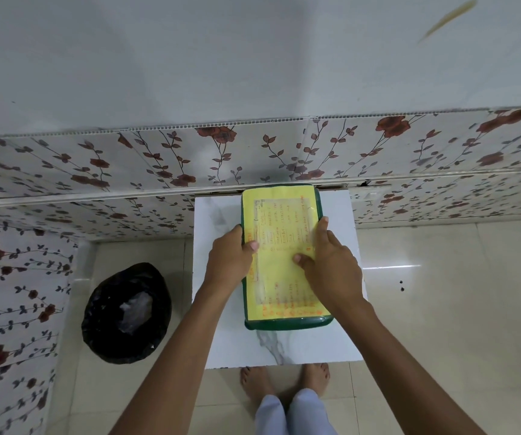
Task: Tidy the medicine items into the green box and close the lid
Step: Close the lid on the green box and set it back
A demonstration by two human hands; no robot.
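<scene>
Green box [287, 323] (lidded); both hands grip it.

Green box [287, 323], its lid [284, 262] covered by a yellow sheet with orange-red handwriting. White table [337, 334] with faint grey marbling. At 8 o'clock of the box, a black bin bag [127, 312]. Wall panels [127, 161] at 12 o'clock: white, with red roses on grey-leaved vines. Floor tiles [457, 309]: glossy cream.

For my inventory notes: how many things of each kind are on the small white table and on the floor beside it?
Green box with yellow lid: 1
White table: 1
Black bin bag on the floor: 1
Total: 3
</scene>
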